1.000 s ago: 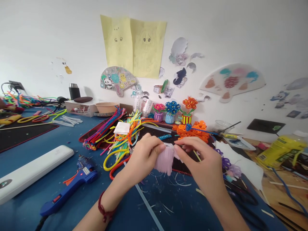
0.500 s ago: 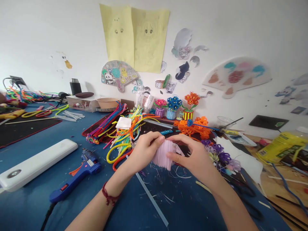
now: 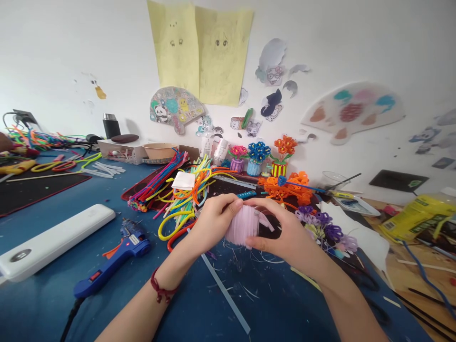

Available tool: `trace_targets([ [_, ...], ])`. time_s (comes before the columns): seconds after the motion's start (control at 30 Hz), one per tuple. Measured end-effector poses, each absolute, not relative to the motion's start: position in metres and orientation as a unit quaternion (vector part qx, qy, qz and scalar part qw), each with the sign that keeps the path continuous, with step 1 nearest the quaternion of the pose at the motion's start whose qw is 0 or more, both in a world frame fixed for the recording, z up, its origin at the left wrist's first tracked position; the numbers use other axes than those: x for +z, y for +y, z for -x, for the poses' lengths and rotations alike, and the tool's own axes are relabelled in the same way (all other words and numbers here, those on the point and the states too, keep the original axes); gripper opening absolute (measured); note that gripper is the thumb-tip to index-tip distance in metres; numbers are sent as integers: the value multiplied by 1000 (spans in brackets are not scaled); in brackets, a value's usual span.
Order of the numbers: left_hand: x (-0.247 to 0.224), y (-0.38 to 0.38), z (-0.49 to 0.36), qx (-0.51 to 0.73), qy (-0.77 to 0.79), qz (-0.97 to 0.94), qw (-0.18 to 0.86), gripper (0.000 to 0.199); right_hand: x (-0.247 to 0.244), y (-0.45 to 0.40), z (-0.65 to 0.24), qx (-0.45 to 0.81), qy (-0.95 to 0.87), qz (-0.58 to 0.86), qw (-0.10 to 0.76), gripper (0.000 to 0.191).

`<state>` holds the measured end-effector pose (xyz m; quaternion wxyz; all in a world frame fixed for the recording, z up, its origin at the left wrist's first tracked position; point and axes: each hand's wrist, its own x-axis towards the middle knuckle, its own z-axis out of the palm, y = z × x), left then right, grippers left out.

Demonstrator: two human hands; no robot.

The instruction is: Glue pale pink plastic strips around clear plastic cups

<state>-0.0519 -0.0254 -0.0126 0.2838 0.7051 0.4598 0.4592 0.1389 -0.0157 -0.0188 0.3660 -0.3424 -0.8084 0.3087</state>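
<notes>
Between my two hands, above the blue table, is a pale pink pipe-cleaner cylinder (image 3: 243,225) with ribs running side by side around it. My left hand (image 3: 218,222) grips its upper left edge, thumb on top. On the other side my right hand (image 3: 287,227) has its index finger at the upper rim and its thumb low on the near face. A loose pink end (image 3: 265,221) sticks out to the right, inside the right hand's curve. Whether the cylinder has a core cannot be seen. Below my hands lies a translucent glue stick (image 3: 226,294), with thin glue threads around it.
A blue glue gun (image 3: 114,261) and a long white device (image 3: 57,240) lie to the left. Behind my hands are bundled pipe cleaners (image 3: 162,183), potted pipe-cleaner flowers (image 3: 259,159) and orange blossoms (image 3: 295,187). Purple flowers (image 3: 333,232) and a yellow bottle (image 3: 409,221) are on the right.
The pink cylinder has turned in my hands, so its ribbed face shows wider. My right thumb has slid lower along its near face. Both hands stay in nearly the same place.
</notes>
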Motion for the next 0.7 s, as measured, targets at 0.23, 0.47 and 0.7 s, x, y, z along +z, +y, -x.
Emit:
trace_targets([
  [0.23,-15,-24,53,463,476,-687,295,37,-20,-15,-140,289,-827,325,357,53],
  [0.47,-16,-22,52,480,486,-653,326,38,-19,-17,-138,269,-831,333,356,57],
  [0.7,-19,-25,51,503,481,-571,435,44,-24,-19,-137,369,-776,332,389,76],
])
